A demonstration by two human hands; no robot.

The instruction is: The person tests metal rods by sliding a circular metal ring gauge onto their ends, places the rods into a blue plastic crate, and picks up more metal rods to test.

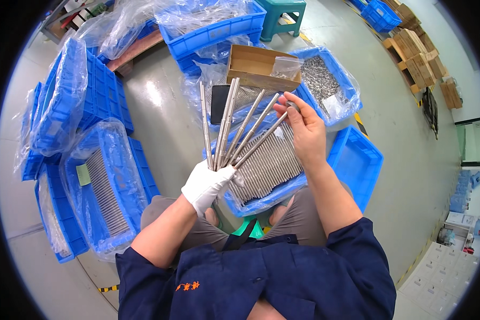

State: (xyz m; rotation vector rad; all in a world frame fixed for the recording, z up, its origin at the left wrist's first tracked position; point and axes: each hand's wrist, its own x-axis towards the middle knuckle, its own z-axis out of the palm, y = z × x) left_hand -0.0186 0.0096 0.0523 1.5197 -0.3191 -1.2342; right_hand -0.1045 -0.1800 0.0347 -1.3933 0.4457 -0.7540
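The long, slim silver metal rods (pixel 234 128) stand fanned out above your lap, bunched at their lower ends in your white-gloved left hand (pixel 208 184), which is clamped tight around them. Your bare right hand (pixel 304 130) has its fingertips pinched together on the top end of the rightmost rod, perhaps over a small part (too small to tell).

Directly beneath the fan sits the blue plastic crate lined with clear film (pixel 357 160), packed with rows of the same rods; its near edge rests by your knees. Beyond its far edge lie an open brown cardboard box (pixel 256 64) and another lined blue bin of small loose metal pieces (pixel 325 80). A third lined crate of rods (pixel 109 186) lies on the floor to your left.

The risk, as I judge it: the rods spread wide from a single grip point, so if your left hand loosens while you pull on the outer rod, the rest could slide and scatter into the crate or onto the concrete floor (pixel 165 122).
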